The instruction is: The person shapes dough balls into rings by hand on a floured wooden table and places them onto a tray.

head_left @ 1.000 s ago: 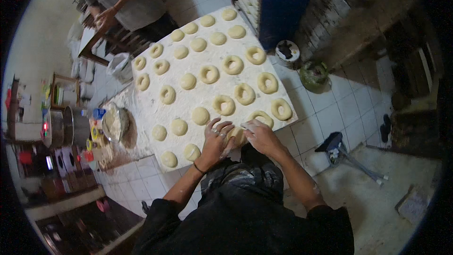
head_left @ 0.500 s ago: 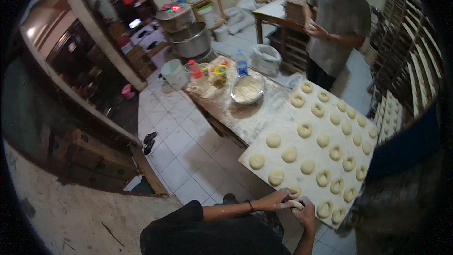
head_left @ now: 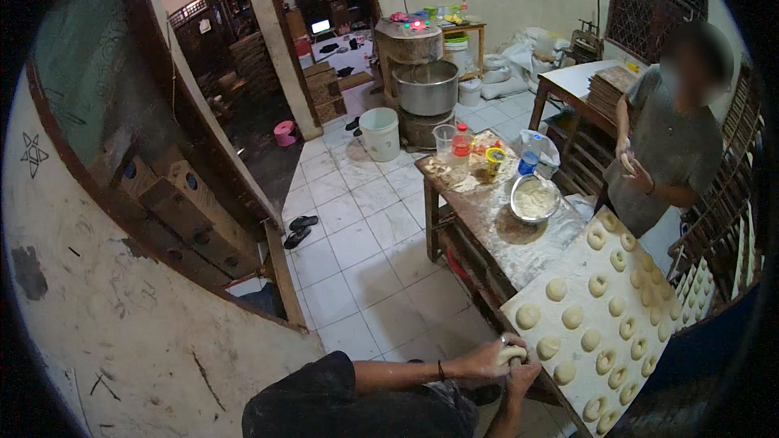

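Observation:
Both hands are closed around a pale dough ring (head_left: 511,354) at the near edge of the floured board. My left hand (head_left: 487,359) grips its left side, the dark band showing on that wrist. My right hand (head_left: 524,375) closes on the lower right part of the ring, where some fingers are hidden. The white board (head_left: 580,361) beside them carries several dough pieces. Some are flat rounds, such as the dough round (head_left: 548,347) nearest my hands; others have open centres, like the dough ring (head_left: 596,407) low on the board.
The board lies on a floured wooden table (head_left: 479,223) holding a metal bowl of flour (head_left: 535,199) and bottles. A co-worker (head_left: 669,142) stands beyond the board, hands together on something pale. A mixer (head_left: 426,85), a bucket (head_left: 379,134) and sandals (head_left: 300,231) stand farther off.
My view has swung left and up, so the room sits farther right in it. The dough ring is now held up between both hands, away from the board's rounds.

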The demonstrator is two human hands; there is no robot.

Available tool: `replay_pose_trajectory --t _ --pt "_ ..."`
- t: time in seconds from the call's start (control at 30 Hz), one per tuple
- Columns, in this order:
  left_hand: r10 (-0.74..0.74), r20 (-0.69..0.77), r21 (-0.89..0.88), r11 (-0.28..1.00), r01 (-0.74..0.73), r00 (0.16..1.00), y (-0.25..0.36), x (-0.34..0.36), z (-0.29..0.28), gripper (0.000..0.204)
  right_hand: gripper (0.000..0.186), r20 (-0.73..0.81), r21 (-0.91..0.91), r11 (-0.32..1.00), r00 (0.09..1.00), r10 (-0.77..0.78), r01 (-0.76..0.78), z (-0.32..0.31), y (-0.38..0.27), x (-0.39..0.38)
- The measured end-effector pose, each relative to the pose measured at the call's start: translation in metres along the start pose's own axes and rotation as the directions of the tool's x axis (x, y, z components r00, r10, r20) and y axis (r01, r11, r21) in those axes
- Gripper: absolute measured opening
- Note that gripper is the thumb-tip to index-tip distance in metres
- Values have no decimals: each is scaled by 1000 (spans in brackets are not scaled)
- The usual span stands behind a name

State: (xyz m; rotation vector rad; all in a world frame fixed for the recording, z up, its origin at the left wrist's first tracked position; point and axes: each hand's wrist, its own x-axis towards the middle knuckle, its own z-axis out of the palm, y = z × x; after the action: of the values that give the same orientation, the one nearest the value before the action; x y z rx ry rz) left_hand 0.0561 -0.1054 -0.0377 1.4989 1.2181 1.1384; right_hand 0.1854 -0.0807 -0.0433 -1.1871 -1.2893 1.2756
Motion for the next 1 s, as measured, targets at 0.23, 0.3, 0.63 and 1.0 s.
replay_pose_trajectory --t 0.23,0.3,0.63,1.0 --pt "-2 -80 -125 992 -8 997 -4 -42 -73 55 27 41 109 984 989 139 -143 63 22 -24" --pt "-136 -16 -464 878 113 991 23 -43 -76 57 24 67 205 974 994 89 -101 75 32 -29" --pt "-118 423 -892 120 435 899 25 -44 -90 70 36 653 668 265 719 239 -695 40 -30 -72" --pt "-496 261 -934 87 347 828 59 48 12 38 26 41 949 276 929 368 -152 -36 -32 -50"
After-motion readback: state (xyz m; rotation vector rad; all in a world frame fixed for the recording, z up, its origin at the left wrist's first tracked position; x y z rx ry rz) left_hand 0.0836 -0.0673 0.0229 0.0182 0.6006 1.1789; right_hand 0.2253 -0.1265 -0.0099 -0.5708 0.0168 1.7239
